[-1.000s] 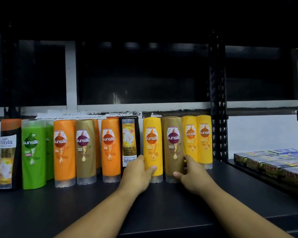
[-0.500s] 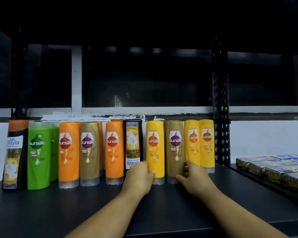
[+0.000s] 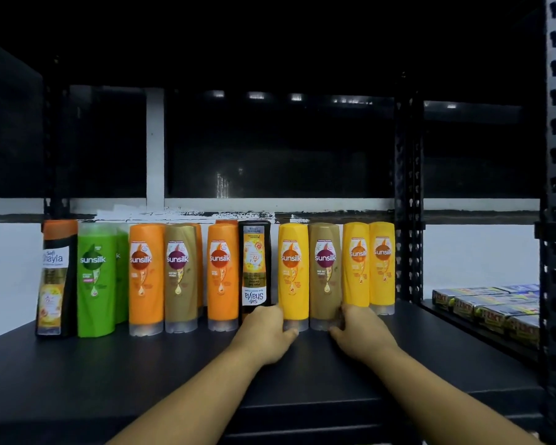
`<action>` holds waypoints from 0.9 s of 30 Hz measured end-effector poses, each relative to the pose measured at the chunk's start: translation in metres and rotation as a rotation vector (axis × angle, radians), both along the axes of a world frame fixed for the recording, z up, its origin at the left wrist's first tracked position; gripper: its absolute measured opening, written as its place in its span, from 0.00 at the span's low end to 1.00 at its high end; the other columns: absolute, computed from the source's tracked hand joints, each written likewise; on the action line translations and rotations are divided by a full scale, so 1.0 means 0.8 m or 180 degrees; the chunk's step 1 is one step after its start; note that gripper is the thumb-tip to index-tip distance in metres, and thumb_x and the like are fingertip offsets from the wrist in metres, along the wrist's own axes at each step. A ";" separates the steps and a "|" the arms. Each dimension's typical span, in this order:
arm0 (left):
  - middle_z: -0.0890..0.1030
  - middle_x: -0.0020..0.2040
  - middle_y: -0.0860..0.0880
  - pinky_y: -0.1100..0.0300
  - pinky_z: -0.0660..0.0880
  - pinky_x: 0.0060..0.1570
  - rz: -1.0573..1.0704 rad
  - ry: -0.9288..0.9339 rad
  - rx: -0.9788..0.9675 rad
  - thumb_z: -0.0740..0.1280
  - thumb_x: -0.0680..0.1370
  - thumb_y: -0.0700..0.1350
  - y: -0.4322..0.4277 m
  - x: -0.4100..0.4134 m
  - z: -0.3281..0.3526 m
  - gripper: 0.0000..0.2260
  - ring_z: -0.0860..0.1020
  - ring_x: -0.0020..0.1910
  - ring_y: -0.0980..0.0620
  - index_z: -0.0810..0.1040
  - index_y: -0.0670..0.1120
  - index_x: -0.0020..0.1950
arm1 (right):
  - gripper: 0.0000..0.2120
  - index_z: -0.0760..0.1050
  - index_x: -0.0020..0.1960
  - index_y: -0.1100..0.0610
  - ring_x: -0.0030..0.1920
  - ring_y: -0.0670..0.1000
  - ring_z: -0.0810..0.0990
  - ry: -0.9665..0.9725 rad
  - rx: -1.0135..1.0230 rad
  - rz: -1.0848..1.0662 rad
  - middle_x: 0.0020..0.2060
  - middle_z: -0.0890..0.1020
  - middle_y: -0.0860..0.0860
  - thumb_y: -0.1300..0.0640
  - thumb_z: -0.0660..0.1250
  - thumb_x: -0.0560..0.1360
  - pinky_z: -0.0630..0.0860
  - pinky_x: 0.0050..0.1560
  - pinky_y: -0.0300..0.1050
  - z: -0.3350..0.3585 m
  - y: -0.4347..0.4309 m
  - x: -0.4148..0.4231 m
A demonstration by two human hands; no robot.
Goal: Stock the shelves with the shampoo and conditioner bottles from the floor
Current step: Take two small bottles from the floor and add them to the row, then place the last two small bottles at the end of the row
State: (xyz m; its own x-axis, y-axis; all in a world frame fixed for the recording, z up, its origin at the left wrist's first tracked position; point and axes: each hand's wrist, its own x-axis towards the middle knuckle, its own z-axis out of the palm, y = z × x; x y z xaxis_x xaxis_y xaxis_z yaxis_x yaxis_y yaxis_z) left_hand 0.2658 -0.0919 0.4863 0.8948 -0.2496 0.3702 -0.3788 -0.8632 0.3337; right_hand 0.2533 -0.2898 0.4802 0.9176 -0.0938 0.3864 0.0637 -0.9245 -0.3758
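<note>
Bottles along black shelf, white wall

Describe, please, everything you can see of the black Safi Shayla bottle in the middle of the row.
The black Safi Shayla bottle is tall and glossy, its yellow and white label reading upside down. It stands upright on the shelf between an orange Sunsilk bottle and a yellow Sunsilk bottle. The left hand hides its base; whether they touch is unclear.

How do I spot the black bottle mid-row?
On the dark shelf stands a row of bottles. Mid-row, just beyond the left hand, is the black bottle, between an orange bottle and a yellow bottle. Its label alone reads upside down.
</note>
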 end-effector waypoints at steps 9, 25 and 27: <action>0.70 0.77 0.50 0.56 0.68 0.72 -0.0419 0.0579 0.0480 0.63 0.82 0.60 0.035 -0.094 0.006 0.29 0.70 0.75 0.50 0.67 0.50 0.80 | 0.22 0.72 0.71 0.51 0.70 0.54 0.73 0.0814 -0.0651 0.0899 0.68 0.77 0.51 0.42 0.56 0.83 0.70 0.68 0.49 0.010 0.006 -0.119; 0.71 0.76 0.55 0.77 0.55 0.71 -0.1165 0.0012 -0.0338 0.67 0.82 0.53 0.019 -0.286 -0.133 0.23 0.65 0.75 0.64 0.72 0.52 0.77 | 0.28 0.59 0.80 0.49 0.72 0.45 0.68 0.0712 -0.0945 0.1302 0.76 0.69 0.46 0.42 0.57 0.83 0.60 0.62 0.30 -0.087 -0.014 -0.319; 0.73 0.75 0.52 0.78 0.57 0.68 -0.1172 0.0243 -0.0315 0.68 0.81 0.52 0.010 -0.293 -0.182 0.22 0.68 0.74 0.60 0.74 0.50 0.75 | 0.25 0.63 0.78 0.49 0.68 0.49 0.73 0.0929 -0.0850 0.1282 0.72 0.74 0.49 0.42 0.57 0.83 0.66 0.61 0.33 -0.124 -0.021 -0.328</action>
State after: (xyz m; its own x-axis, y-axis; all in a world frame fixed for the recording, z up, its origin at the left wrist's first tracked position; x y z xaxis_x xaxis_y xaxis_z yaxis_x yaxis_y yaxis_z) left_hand 0.0316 -0.0841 0.3404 0.7778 -0.5258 0.3443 -0.6283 -0.6362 0.4477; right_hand -0.0091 -0.3070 0.3811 0.9330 0.3522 0.0736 0.3598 -0.9141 -0.1869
